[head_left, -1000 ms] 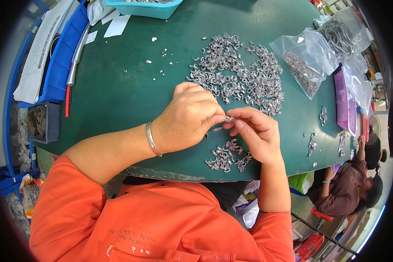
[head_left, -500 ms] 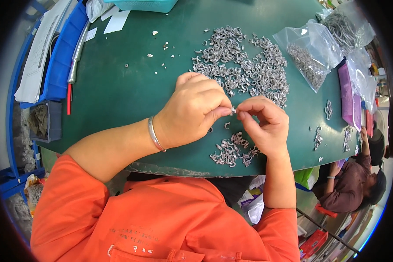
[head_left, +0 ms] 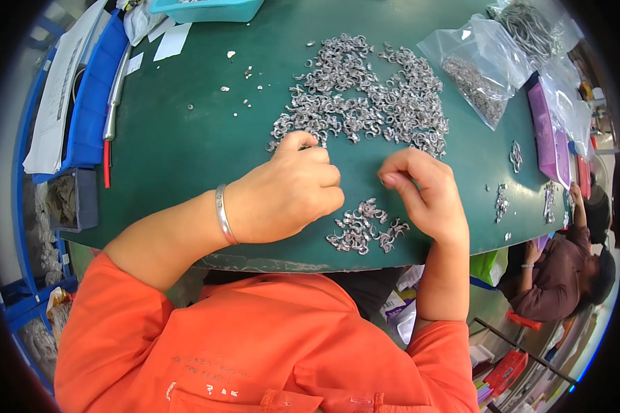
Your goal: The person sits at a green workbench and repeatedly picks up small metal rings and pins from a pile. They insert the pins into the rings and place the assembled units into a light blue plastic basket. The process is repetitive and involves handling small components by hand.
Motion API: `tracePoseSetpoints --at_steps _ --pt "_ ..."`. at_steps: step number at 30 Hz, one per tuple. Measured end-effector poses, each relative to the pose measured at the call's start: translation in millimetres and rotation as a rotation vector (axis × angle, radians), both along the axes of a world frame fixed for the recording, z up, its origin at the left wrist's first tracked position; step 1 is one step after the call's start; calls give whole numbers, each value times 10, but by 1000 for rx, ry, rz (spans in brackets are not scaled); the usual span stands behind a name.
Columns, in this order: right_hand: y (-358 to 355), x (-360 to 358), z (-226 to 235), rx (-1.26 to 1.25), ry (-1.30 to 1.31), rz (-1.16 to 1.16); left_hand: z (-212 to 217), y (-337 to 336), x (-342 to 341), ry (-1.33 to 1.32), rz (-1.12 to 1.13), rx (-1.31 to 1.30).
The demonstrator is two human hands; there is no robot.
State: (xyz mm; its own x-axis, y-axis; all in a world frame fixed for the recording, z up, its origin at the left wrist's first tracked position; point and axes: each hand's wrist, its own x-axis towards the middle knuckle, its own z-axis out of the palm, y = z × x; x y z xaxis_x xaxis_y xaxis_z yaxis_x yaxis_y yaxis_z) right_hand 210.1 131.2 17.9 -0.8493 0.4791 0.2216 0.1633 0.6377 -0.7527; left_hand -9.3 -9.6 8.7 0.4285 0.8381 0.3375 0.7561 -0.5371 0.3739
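A large heap of small silver-grey, curved metal pieces (head_left: 365,96) lies spread over the green table. Close to its near left edge is my left hand (head_left: 289,189), palm down, fingers curled. Its thumb and fingertips are hidden, so what they hold cannot be seen. My right hand (head_left: 427,196) hovers to the right, thumb and forefinger bent together. A tiny glint shows at their tips, too small to name. Between and below the hands sits a smaller group of the same curved metal pieces (head_left: 365,227), near the table's front edge.
A clear bag of small metal parts (head_left: 475,82) and a purple tray (head_left: 550,134) stand right. Small clusters of parts (head_left: 501,203) lie nearer. A blue bin (head_left: 93,103) and a silver-and-red tool (head_left: 112,110) are left, a turquoise basket (head_left: 207,9) far. Another person (head_left: 554,282) sits right.
My hands have come apart; they were meeting over a small metal piece. My left hand has moved left, a finger now at the heap's edge. The right stays near its place, fingers more curled.
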Motion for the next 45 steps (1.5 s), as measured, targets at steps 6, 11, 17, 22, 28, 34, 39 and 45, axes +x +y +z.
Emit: tracePoseSetpoints --at_steps 6,11,17,22,28,34,39,45 --pt "-294 409 128 -52 -92 -14 -101 -20 177 -254 -57 37" --pt "-721 381 -10 75 -110 -43 83 16 -28 -279 175 79" --pt "-551 141 35 113 -6 44 138 -179 -365 -93 311 -84" --pt "-384 -499 93 266 53 301 -129 -98 -405 -198 409 62" --pt "-132 -592 51 230 43 256 -31 -184 -375 -234 383 78" --pt "-49 -474 -8 133 72 90 -113 -219 -359 -154 390 42" --pt "-127 -517 -19 159 20 184 -53 -162 -359 -263 536 78" --pt "-8 -408 -17 8 -12 127 -112 -154 -500 -332 578 -49"
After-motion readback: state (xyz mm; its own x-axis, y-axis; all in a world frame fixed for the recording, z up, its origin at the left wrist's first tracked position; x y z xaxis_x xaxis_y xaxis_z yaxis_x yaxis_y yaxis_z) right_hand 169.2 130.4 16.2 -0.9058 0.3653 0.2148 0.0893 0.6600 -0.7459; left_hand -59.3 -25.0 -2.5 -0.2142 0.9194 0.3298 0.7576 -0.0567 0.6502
